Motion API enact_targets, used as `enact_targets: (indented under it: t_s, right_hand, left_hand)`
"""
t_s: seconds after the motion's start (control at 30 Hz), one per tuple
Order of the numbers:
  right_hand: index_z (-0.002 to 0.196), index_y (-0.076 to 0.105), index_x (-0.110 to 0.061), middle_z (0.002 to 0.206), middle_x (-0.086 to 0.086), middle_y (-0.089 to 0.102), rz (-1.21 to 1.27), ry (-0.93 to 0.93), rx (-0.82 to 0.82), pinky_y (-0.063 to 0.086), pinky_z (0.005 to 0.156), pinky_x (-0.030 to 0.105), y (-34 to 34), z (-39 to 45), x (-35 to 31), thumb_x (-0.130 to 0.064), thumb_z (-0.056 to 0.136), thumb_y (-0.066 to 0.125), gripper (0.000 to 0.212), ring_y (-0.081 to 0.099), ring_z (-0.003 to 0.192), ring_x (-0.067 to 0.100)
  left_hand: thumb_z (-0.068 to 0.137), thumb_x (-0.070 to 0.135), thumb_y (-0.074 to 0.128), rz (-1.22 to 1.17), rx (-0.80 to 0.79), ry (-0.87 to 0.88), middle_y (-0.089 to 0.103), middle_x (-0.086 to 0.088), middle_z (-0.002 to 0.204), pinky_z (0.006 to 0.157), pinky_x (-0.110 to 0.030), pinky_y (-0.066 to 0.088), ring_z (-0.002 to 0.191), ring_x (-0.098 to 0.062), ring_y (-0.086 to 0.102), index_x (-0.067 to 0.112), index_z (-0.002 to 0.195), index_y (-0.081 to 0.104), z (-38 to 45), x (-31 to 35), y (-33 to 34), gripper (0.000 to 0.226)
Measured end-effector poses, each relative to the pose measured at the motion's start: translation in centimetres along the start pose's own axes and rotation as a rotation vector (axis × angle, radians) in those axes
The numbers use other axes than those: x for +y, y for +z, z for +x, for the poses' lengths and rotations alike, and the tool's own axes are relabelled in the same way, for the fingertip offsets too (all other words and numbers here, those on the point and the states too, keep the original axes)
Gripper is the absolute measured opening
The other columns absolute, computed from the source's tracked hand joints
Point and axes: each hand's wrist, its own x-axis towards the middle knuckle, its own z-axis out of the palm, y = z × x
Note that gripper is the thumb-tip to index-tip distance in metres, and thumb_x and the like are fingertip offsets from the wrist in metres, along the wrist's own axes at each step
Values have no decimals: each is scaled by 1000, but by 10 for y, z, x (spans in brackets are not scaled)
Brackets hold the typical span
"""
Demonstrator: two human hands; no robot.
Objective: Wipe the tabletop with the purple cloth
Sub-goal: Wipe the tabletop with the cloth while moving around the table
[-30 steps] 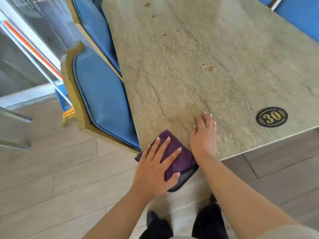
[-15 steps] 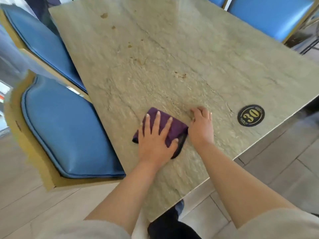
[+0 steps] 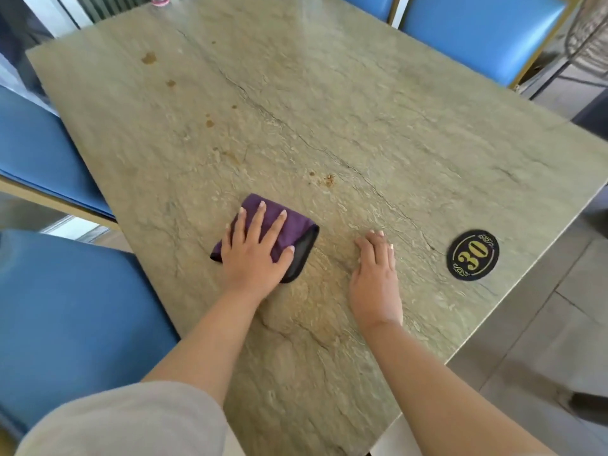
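Purple cloth, black underside; tabletop grey-green, veined, brown spots; black-gold "30" disc; blue chairs.

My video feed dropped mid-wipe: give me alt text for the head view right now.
A left hand presses a folded purple cloth flat on a stone-look tabletop; the right hand rests flat beside it. Brown spots lie beyond the cloth.

Cloth on tabletop — badge right.
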Motion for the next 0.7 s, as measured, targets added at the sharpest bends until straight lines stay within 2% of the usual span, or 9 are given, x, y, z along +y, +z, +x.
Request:
enact_targets:
  t_s: [0.07, 0.13, 0.23, 0.3, 0.4, 0.53, 0.6, 0.7]
  right_hand:
    - [140, 37, -6, 153, 10, 26, 8, -5, -2, -4, 118, 30, 0, 1, 1, 2, 91, 37, 50, 9, 146, 23]
    - [141, 37, -8, 154, 8, 26, 21, 7, -6, -3, 119, 29, -1, 1, 2, 3, 92, 36, 51, 8, 147, 21]
    - [142, 38, -11, 154, 4, 25, 82, 33, -19, 6, 121, 32, -4, -1, -1, 1, 95, 35, 49, 6, 147, 19]
    - [141, 40, -10, 153, 5, 28, 98, 29, -16, 7, 121, 33, -6, 0, -1, 1, 94, 36, 48, 8, 147, 20]
    - [139, 41, -7, 149, 10, 33, 61, -5, 3, 5, 120, 33, -2, 1, 0, 3, 90, 42, 49, 15, 146, 23]
    - [140, 41, -7, 148, 8, 37, 62, 2, 40, 6, 119, 29, -1, 1, 2, 6, 88, 43, 53, 20, 145, 22]
    - [138, 45, -8, 148, 5, 39, 90, 31, 56, 12, 119, 29, 0, 1, 4, 4, 90, 42, 50, 25, 143, 20]
    - [134, 50, -12, 146, 4, 42, 213, 252, 163, 26, 116, 32, 0, -8, -10, 1, 91, 40, 46, 32, 139, 21]
  left_hand:
    - [86, 59, 40, -19, 5, 240, 17, 8, 161, 115, -52, 21, 149, -26, 13, 46, 147, 28, -42, 17, 1, 64]
    - [86, 56, 47, -48, -37, 459, 14, 11, 161, 118, -49, 17, 150, -21, 8, 47, 147, 26, -76, 22, 0, 65]
    - [85, 58, 49, -42, -75, 622, 15, 13, 160, 119, -47, 14, 150, -18, 7, 50, 145, 28, -71, 10, -4, 64]
    - [84, 59, 47, -3, -77, 606, 15, 14, 160, 118, -49, 14, 149, -17, 9, 51, 144, 29, -40, 7, -3, 63]
    - [84, 60, 41, 20, -39, 442, 22, 11, 159, 119, -49, 13, 147, -22, 19, 50, 144, 32, 11, 17, -1, 61]
    - [83, 63, 30, 26, -39, 348, 22, 6, 160, 118, -50, 13, 147, -27, 20, 47, 145, 31, 54, 33, 2, 64]
    - [84, 63, 30, 11, -43, 434, 23, 6, 159, 118, -48, 15, 147, -27, 20, 46, 145, 31, 49, 30, 1, 64]
    - [85, 64, 29, 32, -129, 719, 12, 12, 161, 120, -42, 9, 149, -21, 9, 49, 146, 23, 14, 12, -1, 64]
